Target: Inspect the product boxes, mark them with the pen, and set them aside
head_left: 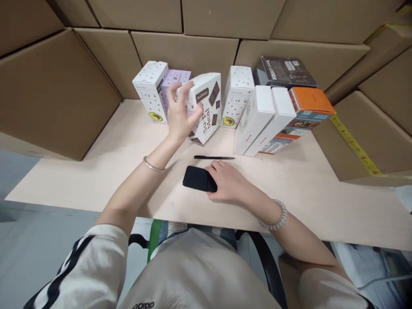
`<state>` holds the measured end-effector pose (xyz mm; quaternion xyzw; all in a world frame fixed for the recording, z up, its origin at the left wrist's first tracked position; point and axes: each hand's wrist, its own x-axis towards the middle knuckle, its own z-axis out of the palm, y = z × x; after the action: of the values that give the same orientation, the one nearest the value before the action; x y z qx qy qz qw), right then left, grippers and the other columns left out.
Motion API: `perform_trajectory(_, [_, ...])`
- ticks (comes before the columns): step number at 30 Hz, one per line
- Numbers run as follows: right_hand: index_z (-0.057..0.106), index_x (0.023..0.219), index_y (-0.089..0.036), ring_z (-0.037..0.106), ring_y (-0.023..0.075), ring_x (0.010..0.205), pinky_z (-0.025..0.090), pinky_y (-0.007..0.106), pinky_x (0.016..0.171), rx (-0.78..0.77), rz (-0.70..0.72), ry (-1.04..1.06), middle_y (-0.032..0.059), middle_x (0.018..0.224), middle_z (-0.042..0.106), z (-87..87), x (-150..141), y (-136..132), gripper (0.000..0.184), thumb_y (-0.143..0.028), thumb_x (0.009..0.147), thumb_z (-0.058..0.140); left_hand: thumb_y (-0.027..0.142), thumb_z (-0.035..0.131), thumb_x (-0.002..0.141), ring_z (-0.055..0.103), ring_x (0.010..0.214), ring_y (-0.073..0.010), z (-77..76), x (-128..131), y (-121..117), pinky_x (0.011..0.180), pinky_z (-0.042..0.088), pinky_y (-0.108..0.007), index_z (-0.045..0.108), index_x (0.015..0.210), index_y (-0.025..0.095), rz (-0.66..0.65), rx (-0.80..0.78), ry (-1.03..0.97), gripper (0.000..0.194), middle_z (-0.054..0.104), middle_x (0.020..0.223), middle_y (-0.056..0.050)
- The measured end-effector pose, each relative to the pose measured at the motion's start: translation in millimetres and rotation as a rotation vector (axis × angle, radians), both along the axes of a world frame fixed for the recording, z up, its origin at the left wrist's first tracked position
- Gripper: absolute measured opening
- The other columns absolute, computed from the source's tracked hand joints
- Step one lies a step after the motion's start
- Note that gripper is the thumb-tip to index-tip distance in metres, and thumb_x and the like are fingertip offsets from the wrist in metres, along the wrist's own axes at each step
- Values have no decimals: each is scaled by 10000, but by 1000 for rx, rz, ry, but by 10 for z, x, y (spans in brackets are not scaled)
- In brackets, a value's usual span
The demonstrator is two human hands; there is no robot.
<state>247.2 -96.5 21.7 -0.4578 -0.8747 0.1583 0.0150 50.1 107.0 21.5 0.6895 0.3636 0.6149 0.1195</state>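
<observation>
My left hand (182,112) is closed around a white meal box (210,107) printed with dark chocolate squares. The thumb presses its front face while the fingers lie over its left side, and the box leans. Lower down, my right hand (228,182) grips the right end of a black smartphone (195,178), whose dark screen faces up on the table. Just above the phone lies a slim black pen (214,157), touched by neither hand. Behind my left fingers a lilac box (177,76) is partly hidden, beside a white box with an avocado picture (151,92).
Another avocado box (237,96) stands right of the meal box. Two plain white boxes (257,118), an orange box (310,103) and a dark box (285,71) crowd the table's (296,193) right rear. Large cardboard boxes (189,53) wall the back and sides.
</observation>
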Motion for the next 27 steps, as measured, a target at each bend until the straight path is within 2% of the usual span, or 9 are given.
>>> perform_trajectory(5, [750, 1203, -159, 681, 362, 1134, 534, 504, 1032, -21, -45, 193, 177, 1211, 737, 92, 158, 105, 406, -420, 894, 706, 760, 759, 848, 620, 1343, -346, 151, -353, -355, 1183, 505, -506, 663, 1332, 345, -34, 11, -328, 645, 652, 1352, -87])
perform_trajectory(7, [759, 1034, -196, 706, 329, 1063, 533, 479, 985, -125, -200, 316, 149, 1123, 769, 111, 253, 172, 271, -352, 956, 552, 694, 778, 846, 692, 1131, -295, 153, -404, -520, 1006, 581, -436, 678, 1284, 366, -114, -42, -429, 556, 703, 1244, -63])
perform_trajectory(10, [714, 842, -228, 711, 302, 934, 542, 468, 897, -307, -527, 558, 129, 988, 790, 83, 337, 233, 389, -402, 1022, 415, 569, 810, 838, 701, 958, -237, 89, -397, -741, 854, 594, -361, 705, 1214, 359, -165, -163, -511, 443, 747, 1121, -33])
perform_trajectory(12, [713, 808, -237, 699, 287, 864, 556, 464, 859, -444, -622, 738, 121, 935, 792, 45, 329, 240, 431, -464, 1027, 420, 536, 807, 833, 703, 933, -220, 24, -368, -833, 840, 596, -340, 709, 1168, 340, -162, -207, -593, 400, 762, 1084, -21])
perform_trajectory(16, [762, 968, -254, 723, 286, 991, 586, 472, 970, -647, -519, 1043, 72, 1091, 822, -7, 254, 251, 204, -364, 812, 691, 530, 825, 807, 718, 964, -216, -76, -361, -875, 858, 609, -338, 719, 1133, 338, -194, -162, -708, 393, 780, 1097, -18])
perform_trajectory(19, [702, 1211, -300, 736, 295, 1193, 595, 454, 1040, -789, -355, 1229, 32, 1277, 800, -53, 245, 295, 589, -288, 632, 809, 623, 852, 784, 725, 995, -228, -93, -429, -874, 878, 620, -355, 699, 1196, 367, -186, -103, -657, 509, 770, 1138, -24])
perform_trajectory(21, [652, 1247, -294, 781, 300, 1085, 630, 439, 902, -862, -284, 1230, 55, 1209, 807, -110, 253, 319, 684, -420, 620, 894, 712, 828, 786, 729, 1007, -236, -92, -483, -888, 893, 624, -368, 668, 1234, 376, -175, -67, -600, 583, 753, 1154, -27])
perform_trajectory(24, [620, 1179, -285, 755, 272, 791, 610, 423, 691, -744, -336, 1196, 33, 934, 776, -215, 239, 313, 741, -651, 618, 938, 767, 758, 839, 742, 1059, -248, -106, -550, -912, 959, 623, -393, 626, 1299, 394, -182, -39, -476, 607, 726, 1204, -31])
perform_trajectory(27, [626, 1170, -317, 747, 287, 856, 658, 486, 760, -575, -470, 1244, 23, 953, 783, -283, 207, 288, 694, -698, 660, 902, 827, 677, 877, 731, 1235, -290, -143, -605, -893, 1078, 611, -442, 591, 1409, 445, -168, -120, -310, 661, 690, 1376, -45])
